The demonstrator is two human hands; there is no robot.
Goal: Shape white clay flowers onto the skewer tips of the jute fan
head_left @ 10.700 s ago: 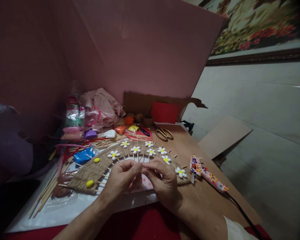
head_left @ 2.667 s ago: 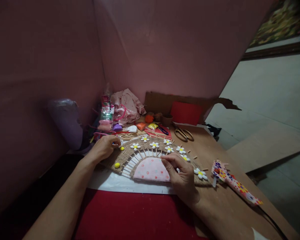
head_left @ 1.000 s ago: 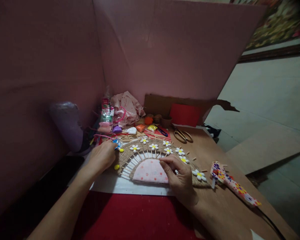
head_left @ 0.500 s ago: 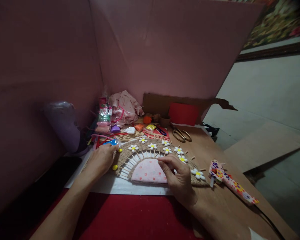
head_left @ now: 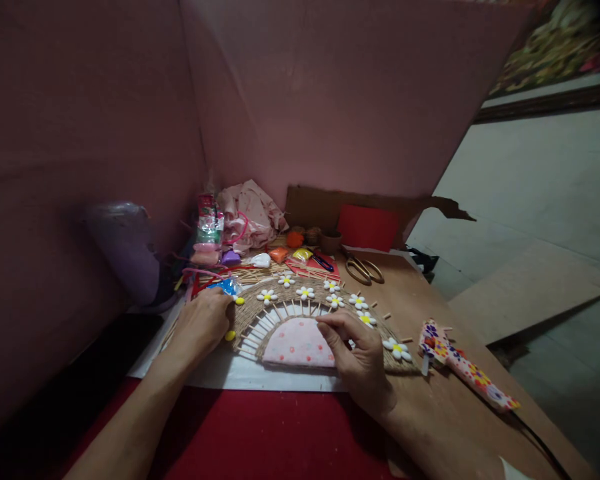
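Note:
A half-round craft piece lies on a white sheet (head_left: 275, 379). Its outer twine-wrapped arch (head_left: 253, 301) carries several white daisies (head_left: 267, 296) with yellow centres, and thin sticks (head_left: 253, 337) run inward to a pink dotted half-circle (head_left: 293, 341). At the arch's left side is my left hand (head_left: 205, 323), its fingers curled together beside two yellow dots (head_left: 230, 335); anything in them is hidden. My right hand (head_left: 357, 353) is over the right part of the pink half-circle, thumb and forefinger pinched together. What that pinch holds, if anything, is too small to make out.
Behind the arch lie clay packets (head_left: 261, 261), crumpled pink cloth (head_left: 253, 217) and scissors (head_left: 363, 270). A flower-patterned glue gun (head_left: 467, 367) with a cord rests at right. Pink panels (head_left: 330, 100) stand at the back and left; a purple container (head_left: 130, 253) is at left.
My left hand's fingertips have shifted slightly down and left, showing more of the upper yellow dot. My right hand has hardly moved, still pinched.

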